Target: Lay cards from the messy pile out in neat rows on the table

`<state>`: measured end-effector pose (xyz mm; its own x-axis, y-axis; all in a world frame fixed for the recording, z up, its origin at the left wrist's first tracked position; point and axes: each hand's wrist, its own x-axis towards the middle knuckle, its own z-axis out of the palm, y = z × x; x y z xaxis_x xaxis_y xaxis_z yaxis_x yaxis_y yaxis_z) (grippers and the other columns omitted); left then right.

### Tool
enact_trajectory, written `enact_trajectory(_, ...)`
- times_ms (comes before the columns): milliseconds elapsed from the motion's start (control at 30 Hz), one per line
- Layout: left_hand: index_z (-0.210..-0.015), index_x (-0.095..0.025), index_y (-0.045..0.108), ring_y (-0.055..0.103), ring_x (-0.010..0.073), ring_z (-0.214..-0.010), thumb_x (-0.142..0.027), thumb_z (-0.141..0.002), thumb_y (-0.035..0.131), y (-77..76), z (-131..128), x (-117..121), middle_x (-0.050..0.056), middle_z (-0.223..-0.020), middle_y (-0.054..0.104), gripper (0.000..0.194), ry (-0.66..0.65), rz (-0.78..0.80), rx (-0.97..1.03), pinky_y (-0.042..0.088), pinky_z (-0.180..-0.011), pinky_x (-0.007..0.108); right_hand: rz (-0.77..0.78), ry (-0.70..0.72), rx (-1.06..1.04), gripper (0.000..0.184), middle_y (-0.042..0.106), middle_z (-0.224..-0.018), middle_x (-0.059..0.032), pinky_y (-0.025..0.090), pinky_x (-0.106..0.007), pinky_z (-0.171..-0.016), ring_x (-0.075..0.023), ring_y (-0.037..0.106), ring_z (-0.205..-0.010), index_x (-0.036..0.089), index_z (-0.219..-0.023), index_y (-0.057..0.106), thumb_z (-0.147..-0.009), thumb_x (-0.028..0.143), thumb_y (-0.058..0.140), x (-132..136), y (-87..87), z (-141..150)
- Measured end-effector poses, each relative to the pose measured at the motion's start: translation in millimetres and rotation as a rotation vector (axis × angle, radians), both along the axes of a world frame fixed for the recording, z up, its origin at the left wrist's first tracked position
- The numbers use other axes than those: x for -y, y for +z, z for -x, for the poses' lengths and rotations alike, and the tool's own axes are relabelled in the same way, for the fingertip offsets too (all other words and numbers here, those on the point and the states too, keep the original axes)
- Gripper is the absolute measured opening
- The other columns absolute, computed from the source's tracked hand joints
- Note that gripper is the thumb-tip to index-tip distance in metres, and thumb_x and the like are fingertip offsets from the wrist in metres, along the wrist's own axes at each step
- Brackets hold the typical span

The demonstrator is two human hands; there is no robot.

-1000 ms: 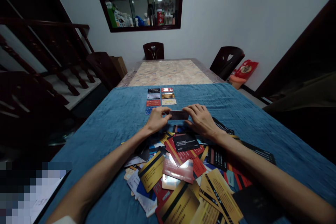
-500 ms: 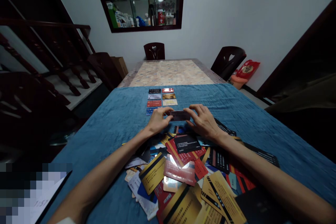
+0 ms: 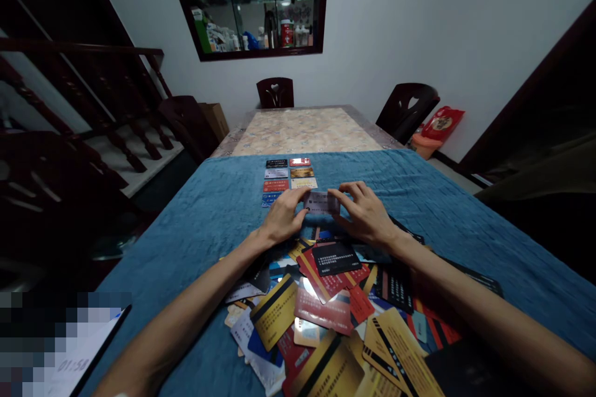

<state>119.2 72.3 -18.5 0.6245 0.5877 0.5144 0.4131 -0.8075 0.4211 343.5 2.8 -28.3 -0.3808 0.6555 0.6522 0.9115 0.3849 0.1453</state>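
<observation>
A silver-grey plastic card (image 3: 321, 202) is held up between my two hands, its printed face tilted toward me. My left hand (image 3: 285, 218) pinches its left end between thumb and fingers. At the right end, my right hand (image 3: 365, 214) grips it the same way. Below and nearer to me lies a loose heap of cards in gold, red, black and white, among them a black card (image 3: 336, 257) on top and a gold card (image 3: 274, 312). Beyond my hands, cards lie in two columns, including a red card (image 3: 276, 186) and a blue card (image 3: 270, 199) partly behind my left hand.
A blue cloth (image 3: 209, 223) covers the near part of the table. Chairs stand around it, one at the far end (image 3: 275, 93) and one at the right (image 3: 407, 108). A screen device (image 3: 95, 347) sits at the lower left, partly pixelated.
The card between my hands has tilted from nearly edge-on and dark to showing its lighter printed face. Both hands keep hold of it. The view has shifted slightly.
</observation>
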Motion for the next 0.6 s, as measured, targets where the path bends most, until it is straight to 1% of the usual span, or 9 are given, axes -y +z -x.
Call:
enact_trajectory(100, -0.130, -0.015, 0.053, 0.058, 0.0264, -0.115, -0.011, -0.082, 0.060, 2.7, 3.4, -2.4, 0.013, -0.123, 0.062, 0.048, -0.028, -0.063, -0.055, 0.049, -0.102, 0.044, 0.024, 0.024, -0.005, 0.043, 0.058, -0.114, -0.0176, 0.044, -0.041, -0.079, -0.0307, 0.047, -0.102, 0.014, -0.129, 0.057, -0.088, 0.028, 0.056, -5.3, 1.9, -1.0)
enact_trajectory(200, -0.133, -0.017, 0.050, 0.055, 0.0284, -0.121, -0.013, -0.081, 0.062, 7.2, 7.6, -6.5, 0.013, -0.128, 0.055, 0.054, -0.033, -0.110, -0.082, 0.048, -0.104, 0.046, 0.060, 0.048, -0.017, 0.046, 0.058, -0.115, -0.0172, 0.044, -0.042, -0.079, -0.0308, 0.047, -0.102, 0.016, -0.131, 0.056, -0.088, 0.031, 0.057, -13.5, 5.5, -0.8)
enact_trajectory(300, -0.134, -0.017, 0.049, 0.054, 0.0292, -0.120, -0.015, -0.080, 0.063, 13.5, 12.6, -12.2, 0.014, -0.127, 0.053, 0.056, -0.034, -0.130, -0.095, 0.049, -0.103, 0.046, 0.088, 0.075, -0.011, 0.047, 0.058, -0.114, -0.0166, 0.044, -0.041, -0.078, -0.0302, 0.046, -0.101, 0.017, -0.132, 0.056, -0.088, 0.034, 0.058, -24.1, 10.7, 1.8)
enact_trajectory(433, -0.130, -0.014, 0.052, 0.055, 0.0290, -0.116, -0.017, -0.081, 0.063, 23.8, 20.6, -22.5, 0.015, -0.122, 0.053, 0.050, -0.037, -0.136, -0.134, 0.049, -0.101, 0.046, 0.140, 0.121, 0.016, 0.048, 0.058, -0.115, -0.0162, 0.044, -0.041, -0.080, -0.0290, 0.046, -0.099, 0.016, -0.131, 0.056, -0.088, 0.036, 0.059, -39.7, 19.0, 6.6)
enact_trajectory(600, -0.125, -0.016, 0.054, 0.056, 0.0275, -0.112, -0.018, -0.079, 0.064, 34.5, 31.7, -42.7, 0.013, -0.120, 0.055, 0.047, -0.041, -0.144, -0.203, 0.049, -0.099, 0.045, 0.196, 0.167, 0.019, 0.051, 0.057, -0.117, -0.0168, 0.043, -0.041, -0.081, -0.0290, 0.046, -0.099, 0.015, -0.134, 0.054, -0.089, 0.041, 0.057, -63.4, 28.3, 13.3)
